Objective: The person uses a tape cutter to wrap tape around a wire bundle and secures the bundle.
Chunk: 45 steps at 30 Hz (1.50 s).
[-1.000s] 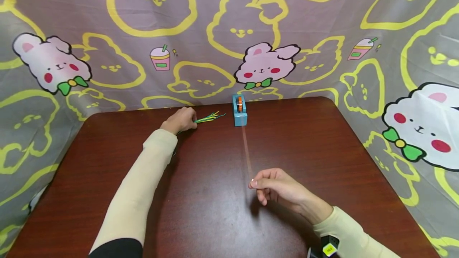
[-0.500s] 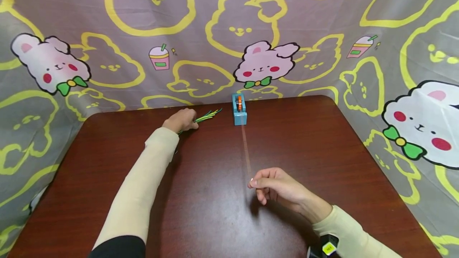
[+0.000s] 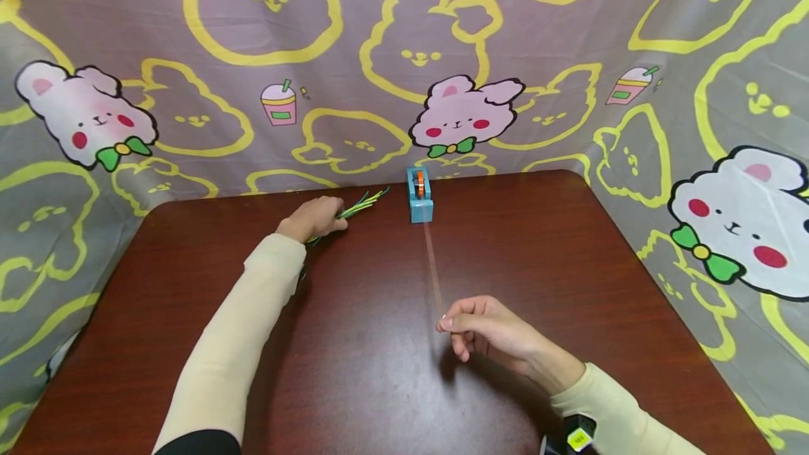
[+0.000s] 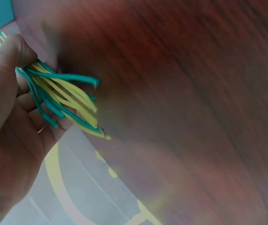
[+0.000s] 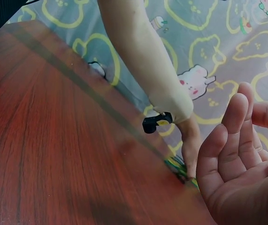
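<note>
At the back left of the table, my left hand (image 3: 316, 219) grips a loose bundle of green and yellow wires (image 3: 364, 205). The wires stick out on both sides of the fist; their uneven ends fan out from the fingers in the left wrist view. Closer to me and to the right, my right hand (image 3: 493, 332) pinches the free end of a clear tape strip (image 3: 432, 258) between thumb and fingertips. That strip runs taut to a blue tape dispenser (image 3: 421, 212) with an orange-cored roll (image 3: 420, 185). In the right wrist view the pinch is largely out of sight.
The dark red-brown wooden table (image 3: 354, 343) has rounded back corners. A patterned cloth (image 3: 354, 34) with cartoon bears and rabbits hangs right behind it and along both sides. The dispenser stands near the back edge.
The bundle of wires has turned in my left hand, its right-hand ends swinging toward the back. The left hand has shifted slightly. My right hand keeps the tape strip stretched in place.
</note>
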Each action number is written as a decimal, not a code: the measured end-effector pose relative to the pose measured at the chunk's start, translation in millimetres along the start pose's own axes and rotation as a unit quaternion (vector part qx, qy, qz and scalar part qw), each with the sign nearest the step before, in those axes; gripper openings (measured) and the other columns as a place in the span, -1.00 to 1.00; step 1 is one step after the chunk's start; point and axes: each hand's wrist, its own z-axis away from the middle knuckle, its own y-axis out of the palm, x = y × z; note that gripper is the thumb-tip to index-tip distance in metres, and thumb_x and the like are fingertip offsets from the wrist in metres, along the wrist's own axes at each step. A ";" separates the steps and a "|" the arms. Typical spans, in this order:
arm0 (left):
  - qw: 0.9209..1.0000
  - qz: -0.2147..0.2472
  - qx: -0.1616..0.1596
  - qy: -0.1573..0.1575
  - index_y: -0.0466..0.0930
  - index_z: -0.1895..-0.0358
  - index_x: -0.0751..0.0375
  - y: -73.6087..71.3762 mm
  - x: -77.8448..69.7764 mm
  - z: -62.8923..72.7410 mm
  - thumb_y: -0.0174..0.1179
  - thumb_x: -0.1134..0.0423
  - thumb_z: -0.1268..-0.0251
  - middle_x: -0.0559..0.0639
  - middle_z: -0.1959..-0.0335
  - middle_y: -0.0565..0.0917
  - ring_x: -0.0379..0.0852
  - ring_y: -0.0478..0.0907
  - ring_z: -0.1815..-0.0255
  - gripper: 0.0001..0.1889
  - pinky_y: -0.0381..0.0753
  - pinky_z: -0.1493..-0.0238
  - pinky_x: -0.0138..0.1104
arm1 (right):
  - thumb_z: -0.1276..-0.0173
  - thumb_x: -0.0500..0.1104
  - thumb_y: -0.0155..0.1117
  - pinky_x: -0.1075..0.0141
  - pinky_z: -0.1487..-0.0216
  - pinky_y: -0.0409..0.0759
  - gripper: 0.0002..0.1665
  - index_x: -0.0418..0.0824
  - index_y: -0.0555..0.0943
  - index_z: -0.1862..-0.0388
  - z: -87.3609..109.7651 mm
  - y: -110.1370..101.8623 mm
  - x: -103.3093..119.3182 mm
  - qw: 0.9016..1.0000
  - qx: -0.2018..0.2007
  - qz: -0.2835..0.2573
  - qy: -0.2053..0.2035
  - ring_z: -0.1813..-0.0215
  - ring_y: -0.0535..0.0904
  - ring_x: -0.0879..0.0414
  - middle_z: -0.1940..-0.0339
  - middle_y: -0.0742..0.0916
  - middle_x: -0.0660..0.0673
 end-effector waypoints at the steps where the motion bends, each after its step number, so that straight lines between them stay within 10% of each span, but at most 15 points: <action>1: 1.000 0.002 -0.002 0.002 0.59 0.08 0.27 -0.4 -0.6 1.1 0.21 0.15 -0.43 0.06 0.23 0.65 0.01 0.55 0.25 -0.77 0.52 0.14 -0.10 | -0.45 -0.29 0.20 0.43 0.42 0.51 -0.85 -0.21 0.71 0.28 0.0 0.2 -0.1 1.000 0.000 -0.001 0.000 0.55 0.57 0.28 0.61 0.68 0.07; 19: 0.991 0.122 -0.019 0.047 0.71 0.13 0.35 0.5 9.9 20.0 0.08 0.43 -0.52 0.10 0.36 0.69 -0.08 0.57 0.40 -0.82 0.55 0.32 -0.25 | -0.47 -0.30 0.15 0.45 0.42 0.49 -0.81 -0.17 0.71 0.27 1.6 0.0 -0.8 1.000 0.008 -0.005 -0.017 0.55 0.57 0.29 0.61 0.68 0.08; 45: 0.980 0.096 -0.126 0.117 0.67 -0.01 0.51 17.8 10.6 36.5 0.11 0.43 -0.50 0.19 0.24 0.69 0.08 0.61 0.16 -0.77 0.59 0.05 -0.05 | -0.46 -0.31 0.15 0.45 0.42 0.48 -0.80 -0.16 0.72 0.27 3.5 1.3 3.0 1.000 0.001 -0.006 -0.023 0.54 0.56 0.30 0.60 0.68 0.08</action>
